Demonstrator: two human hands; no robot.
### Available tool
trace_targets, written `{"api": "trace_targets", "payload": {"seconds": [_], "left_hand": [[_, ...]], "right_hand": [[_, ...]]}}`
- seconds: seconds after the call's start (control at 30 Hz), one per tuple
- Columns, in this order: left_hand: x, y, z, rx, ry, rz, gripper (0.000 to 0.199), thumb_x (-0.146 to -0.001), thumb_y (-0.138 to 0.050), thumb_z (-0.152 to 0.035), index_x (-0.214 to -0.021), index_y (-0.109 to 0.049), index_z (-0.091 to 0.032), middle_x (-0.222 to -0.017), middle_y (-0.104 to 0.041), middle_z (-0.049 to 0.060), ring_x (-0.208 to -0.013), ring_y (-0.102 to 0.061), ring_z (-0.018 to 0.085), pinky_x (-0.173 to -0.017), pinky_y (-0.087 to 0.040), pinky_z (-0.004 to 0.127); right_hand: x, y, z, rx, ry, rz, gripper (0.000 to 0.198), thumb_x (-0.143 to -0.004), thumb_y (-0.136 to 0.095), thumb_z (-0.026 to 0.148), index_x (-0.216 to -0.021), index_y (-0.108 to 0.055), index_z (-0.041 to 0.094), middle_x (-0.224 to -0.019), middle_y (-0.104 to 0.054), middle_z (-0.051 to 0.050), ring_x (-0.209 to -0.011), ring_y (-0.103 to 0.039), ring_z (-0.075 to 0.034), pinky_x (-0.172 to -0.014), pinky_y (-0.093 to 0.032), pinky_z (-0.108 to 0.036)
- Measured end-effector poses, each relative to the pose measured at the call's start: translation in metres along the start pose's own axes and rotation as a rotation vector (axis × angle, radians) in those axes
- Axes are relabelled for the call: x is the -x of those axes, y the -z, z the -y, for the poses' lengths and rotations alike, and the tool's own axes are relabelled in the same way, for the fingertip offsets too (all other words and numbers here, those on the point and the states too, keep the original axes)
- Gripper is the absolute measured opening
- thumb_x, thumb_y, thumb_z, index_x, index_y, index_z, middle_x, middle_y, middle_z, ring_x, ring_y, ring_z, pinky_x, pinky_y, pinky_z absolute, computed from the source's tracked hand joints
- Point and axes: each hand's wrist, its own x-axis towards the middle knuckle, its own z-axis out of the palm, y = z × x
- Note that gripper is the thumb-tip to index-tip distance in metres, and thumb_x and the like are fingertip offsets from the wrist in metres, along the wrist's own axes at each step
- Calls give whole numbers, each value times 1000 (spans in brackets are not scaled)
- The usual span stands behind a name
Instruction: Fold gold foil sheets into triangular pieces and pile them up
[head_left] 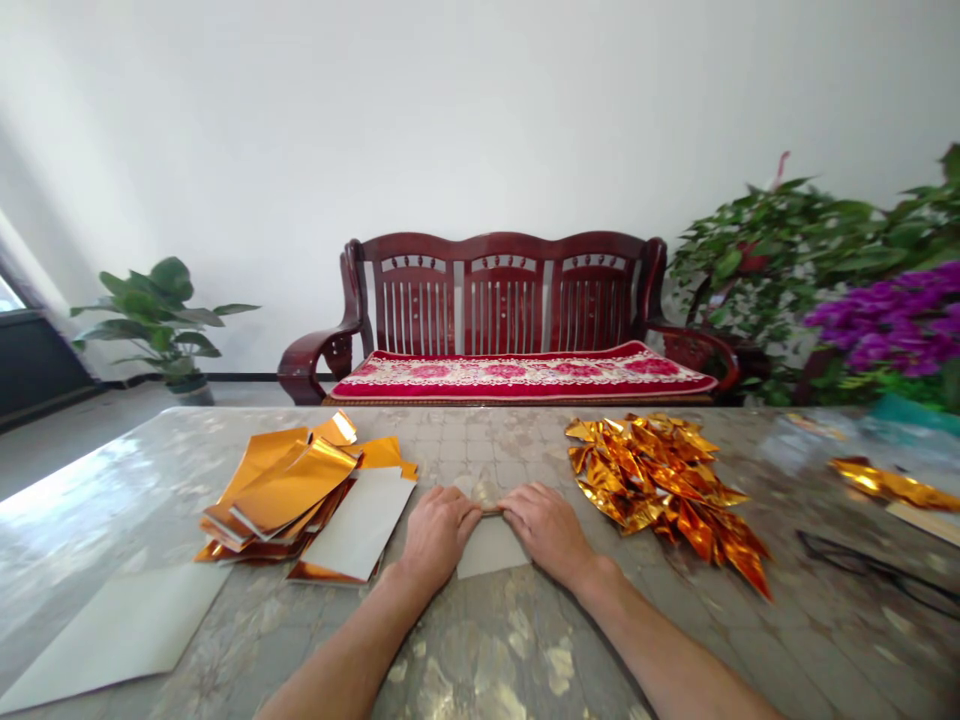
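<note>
A sheet of paper (491, 552), pale side up, lies on the patterned table between my hands. Its far edge is rolled or folded over into a narrow strip. My left hand (441, 525) pinches the left end of that strip, fingers closed. At the right end, my right hand (546, 525) grips the same strip with fingers bent together. Left of my hands sits a loose stack of gold foil paper (289, 490), with a pale sheet (356, 525) lying face down on its right side. To the right is a heap of folded gold foil pieces (664, 480).
A larger pale sheet (120, 630) lies at the table's near left. Black eyeglasses (874, 565), a gold foil strip (892, 483) and clear plastic (806, 440) are at the right. Beyond the table (480, 660) stand a wooden bench (502, 300) and potted plants (169, 310).
</note>
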Motion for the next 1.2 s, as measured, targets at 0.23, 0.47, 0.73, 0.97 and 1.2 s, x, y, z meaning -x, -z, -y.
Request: {"api": "trace_targets", "payload": {"seconds": [0.23, 0.47, 0.73, 0.97, 1.2], "left_hand": [[-1, -2, 3, 161, 95, -5, 21, -90, -55, -23, -94, -75, -24, -90, -71, 3, -92, -61, 19, -85, -45, 31], [-3, -5, 7, 169, 161, 0, 18, -84, -61, -19, -99, -71, -23, -93, -70, 3, -95, -62, 21, -87, -46, 32], [3, 7, -6, -61, 107, -130, 43, -80, -66, -14, -119, -53, -26, -114, -55, 3, -107, -52, 22, -92, -43, 34], [2, 4, -6, -60, 121, -71, 31, -82, -61, -12, -109, -52, -25, -106, -55, 2, -103, -53, 21, -89, -42, 31], [5, 8, -7, -66, 95, -128, 29, -84, -59, -13, -110, -52, -25, -107, -55, 3, -103, -53, 22, -89, -43, 34]], "right_hand": [[2, 1, 1, -17, -18, 3, 20, -92, -59, 23, -110, -67, 24, -103, -68, -4, -99, -57, -20, -87, -44, -34], [5, 8, 7, -49, 51, -131, 19, -89, -54, 13, -100, -67, 21, -99, -66, -6, -96, -54, -21, -86, -40, -35], [8, 13, 19, 129, 137, 44, 19, -96, -51, 22, -88, -68, 21, -88, -63, -6, -92, -50, -21, -80, -35, -35], [8, 7, 19, 100, 79, 14, 18, -96, -48, 16, -102, -64, 21, -92, -62, -5, -93, -50, -21, -81, -36, -34], [7, 8, 19, 114, 39, -6, 15, -94, -50, 17, -94, -64, 21, -98, -59, -7, -95, -49, -21, -82, -37, -33]]}}
